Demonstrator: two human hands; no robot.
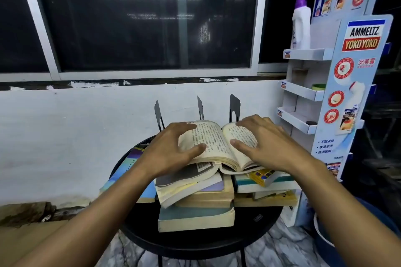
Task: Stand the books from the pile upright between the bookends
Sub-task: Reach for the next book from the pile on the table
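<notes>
An open book (219,143) with yellowed pages lies on top of a pile of books (195,201) on a round black table (195,243). My left hand (171,149) rests spread on its left page. My right hand (267,143) lies spread on its right page. Both hands press the pages flat, fingers apart. Three black metal bookends stand upright behind the pile: the left bookend (158,115), the middle bookend (200,108) and the right bookend (234,107). No book stands between them.
A blue book (128,169) lies flat at the table's left. A white cardboard display rack (303,93) with a white bottle (301,24) stands at the right. A white wall and a dark window are behind the table.
</notes>
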